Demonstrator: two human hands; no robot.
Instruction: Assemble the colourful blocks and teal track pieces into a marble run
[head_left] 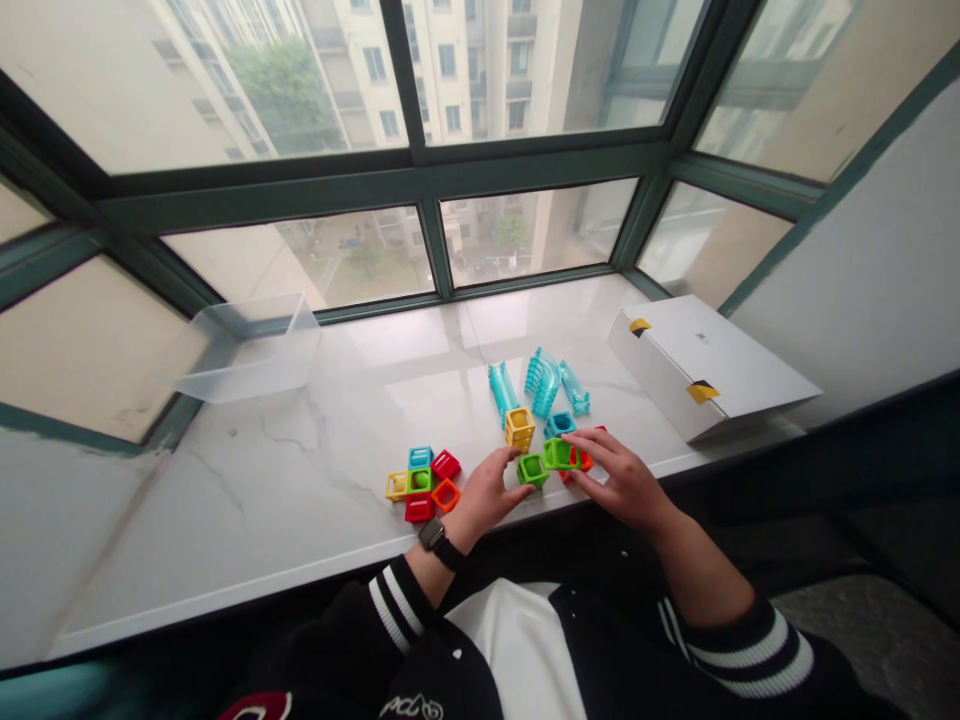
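Note:
My left hand [495, 490] has its thumb and fingers closed around a small green cube block [532, 470] low over the sill. In my right hand [619, 478] is another green block [559, 454], lighter and held just to the right of the first. Behind it an orange block [581, 459] is partly hidden by my fingers. A yellow block [519, 428] stands just beyond my left fingertips, and a blue block [559, 425] sits behind the right-hand green one. Turquoise track pieces [544, 380], straight and curved, lie farther back.
To the left of my hands lies a cluster of coloured blocks around a green one [419, 481]. A clear plastic bin [259, 350] stands at the back left. A white box [720, 365] with yellow-black tabs is at the right. Window frames [442, 240] rise behind the marble sill [300, 480].

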